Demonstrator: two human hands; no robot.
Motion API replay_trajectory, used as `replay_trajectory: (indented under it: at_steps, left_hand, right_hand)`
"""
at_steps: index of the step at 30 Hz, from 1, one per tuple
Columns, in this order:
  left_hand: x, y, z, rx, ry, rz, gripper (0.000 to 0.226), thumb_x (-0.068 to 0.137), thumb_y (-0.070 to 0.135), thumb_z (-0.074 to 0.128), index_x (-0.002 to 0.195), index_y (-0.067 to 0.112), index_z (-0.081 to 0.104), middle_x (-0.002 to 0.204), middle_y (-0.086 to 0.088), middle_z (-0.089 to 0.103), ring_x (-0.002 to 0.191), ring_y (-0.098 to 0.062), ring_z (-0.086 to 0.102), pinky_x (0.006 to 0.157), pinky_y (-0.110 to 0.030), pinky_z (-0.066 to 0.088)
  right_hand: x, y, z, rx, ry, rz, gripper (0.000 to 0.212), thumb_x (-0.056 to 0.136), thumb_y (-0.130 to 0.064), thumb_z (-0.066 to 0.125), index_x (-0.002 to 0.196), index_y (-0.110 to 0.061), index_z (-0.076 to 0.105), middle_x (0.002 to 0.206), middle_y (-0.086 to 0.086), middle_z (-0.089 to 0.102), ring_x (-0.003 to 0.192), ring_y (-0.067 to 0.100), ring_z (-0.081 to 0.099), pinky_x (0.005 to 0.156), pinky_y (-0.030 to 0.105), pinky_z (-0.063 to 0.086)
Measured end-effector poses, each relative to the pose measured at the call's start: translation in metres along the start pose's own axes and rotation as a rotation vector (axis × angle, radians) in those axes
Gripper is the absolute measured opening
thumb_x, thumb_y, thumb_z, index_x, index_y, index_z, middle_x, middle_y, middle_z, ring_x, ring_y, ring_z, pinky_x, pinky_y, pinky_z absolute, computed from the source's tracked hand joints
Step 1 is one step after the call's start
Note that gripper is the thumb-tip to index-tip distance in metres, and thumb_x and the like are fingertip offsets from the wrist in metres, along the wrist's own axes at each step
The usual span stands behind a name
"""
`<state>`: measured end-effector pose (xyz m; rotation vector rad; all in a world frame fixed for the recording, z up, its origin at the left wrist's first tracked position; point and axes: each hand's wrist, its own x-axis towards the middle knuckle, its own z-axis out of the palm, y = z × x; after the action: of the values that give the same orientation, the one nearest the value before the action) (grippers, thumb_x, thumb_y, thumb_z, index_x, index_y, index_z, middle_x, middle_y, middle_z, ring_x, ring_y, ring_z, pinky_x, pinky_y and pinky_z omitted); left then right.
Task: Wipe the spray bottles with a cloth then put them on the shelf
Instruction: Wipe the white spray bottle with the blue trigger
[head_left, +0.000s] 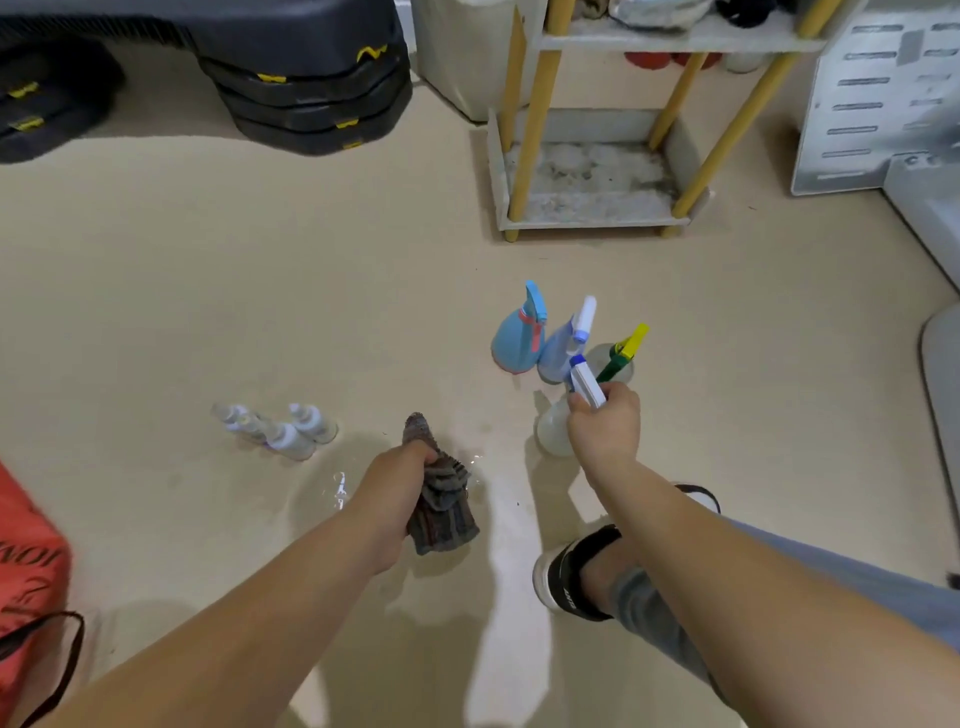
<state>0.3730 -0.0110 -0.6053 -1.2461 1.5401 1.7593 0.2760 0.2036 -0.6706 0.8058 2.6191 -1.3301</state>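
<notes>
My right hand (605, 423) grips the blue-and-white trigger head of a clear spray bottle (555, 427) that stands on the floor. Just behind it stand a light blue bottle with a pink band (515, 339), a pale blue bottle with a white trigger (560, 349) and a clear bottle with a green and yellow trigger (618, 358). My left hand (397, 493) holds a bunched grey striped cloth (441, 506) above the floor. Three small clear bottles with white caps (283, 428) lie on the floor to the left. The shelf (592, 208), with yellow posts, stands at the back.
Stacked black step platforms (311, 98) sit at the back left. A red bag (26, 561) is at the lower left edge. White appliance panels (883, 104) fill the right side. My foot in a black and white shoe (571, 571) rests beside the bottles. The floor is beige.
</notes>
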Motion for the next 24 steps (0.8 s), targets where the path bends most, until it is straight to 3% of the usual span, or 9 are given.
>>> replay_trajectory:
  at_steps: [3, 6, 8, 12, 15, 18, 21, 24]
  left_hand:
    - [0.003, 0.002, -0.004, -0.026, 0.014, -0.007, 0.024, 0.095, 0.025, 0.056, 0.108, 0.009, 0.07, 0.108, -0.016, 0.074, 0.105, -0.034, 0.071, 0.111, -0.053, 0.05]
    - [0.002, 0.005, -0.007, -0.067, 0.004, 0.001, 0.016, 0.101, 0.02, 0.053, 0.1, 0.009, 0.065, 0.098, -0.013, 0.072, 0.095, -0.032, 0.068, 0.106, -0.046, 0.051]
    - [-0.001, 0.007, -0.012, -0.083, -0.013, 0.017, 0.015, 0.102, 0.018, 0.053, 0.097, 0.009, 0.064, 0.095, -0.013, 0.069, 0.092, -0.03, 0.064, 0.102, -0.044, 0.053]
    - [-0.011, 0.009, -0.026, -0.127, -0.027, 0.045, 0.02, 0.098, 0.025, 0.059, 0.102, 0.009, 0.069, 0.118, -0.016, 0.074, 0.108, -0.035, 0.071, 0.11, -0.051, 0.051]
    - [-0.022, 0.01, -0.045, -0.168, -0.027, 0.053, 0.021, 0.098, 0.027, 0.059, 0.104, 0.01, 0.07, 0.12, -0.018, 0.075, 0.112, -0.036, 0.072, 0.107, -0.053, 0.053]
    - [-0.03, 0.012, -0.072, -0.191, 0.008, 0.09, 0.026, 0.096, 0.035, 0.061, 0.104, 0.012, 0.071, 0.115, -0.016, 0.077, 0.106, -0.034, 0.073, 0.103, -0.051, 0.056]
    - [-0.027, 0.009, -0.104, -0.242, 0.11, 0.083, 0.045, 0.091, 0.056, 0.063, 0.107, 0.015, 0.071, 0.106, -0.01, 0.078, 0.097, -0.031, 0.074, 0.088, -0.041, 0.058]
    - [-0.016, -0.002, -0.135, -0.267, 0.26, 0.051, 0.068, 0.083, 0.077, 0.056, 0.109, 0.016, 0.071, 0.103, -0.007, 0.077, 0.097, -0.03, 0.073, 0.097, -0.043, 0.055]
  right_hand:
    - [-0.004, -0.001, -0.006, -0.082, -0.033, 0.02, 0.026, 0.092, -0.026, 0.07, 0.11, -0.012, 0.058, 0.121, 0.014, 0.056, 0.088, 0.028, 0.062, 0.078, 0.039, 0.054]
    - [-0.016, -0.008, -0.017, -0.27, 0.012, -0.017, 0.046, 0.09, -0.032, 0.071, 0.127, -0.011, 0.055, 0.128, 0.011, 0.049, 0.113, 0.031, 0.054, 0.092, 0.044, 0.051]
    - [-0.028, -0.021, -0.021, -0.39, 0.065, -0.15, 0.052, 0.089, -0.032, 0.071, 0.133, -0.009, 0.054, 0.131, 0.012, 0.048, 0.122, 0.033, 0.048, 0.095, 0.045, 0.047]
    - [-0.059, -0.057, -0.013, -0.425, 0.013, -0.392, 0.048, 0.092, -0.029, 0.067, 0.134, -0.008, 0.055, 0.134, 0.014, 0.049, 0.127, 0.034, 0.045, 0.1, 0.042, 0.042]
    - [-0.087, -0.079, 0.005, -0.445, -0.09, -0.501, 0.043, 0.095, -0.03, 0.065, 0.133, -0.012, 0.057, 0.136, 0.01, 0.048, 0.131, 0.029, 0.044, 0.101, 0.041, 0.042]
    - [-0.109, -0.096, 0.032, -0.429, -0.298, -0.528, 0.036, 0.096, -0.032, 0.063, 0.128, -0.016, 0.059, 0.132, 0.004, 0.054, 0.12, 0.023, 0.054, 0.098, 0.041, 0.047]
    - [-0.125, -0.111, 0.062, -0.417, -0.477, -0.529, 0.028, 0.096, -0.03, 0.063, 0.12, -0.015, 0.063, 0.117, 0.003, 0.062, 0.098, 0.02, 0.059, 0.088, 0.034, 0.049]
    - [-0.138, -0.123, 0.091, -0.332, -0.609, -0.441, 0.019, 0.094, -0.029, 0.064, 0.107, -0.015, 0.065, 0.1, 0.0, 0.065, 0.092, 0.02, 0.061, 0.08, 0.03, 0.049]
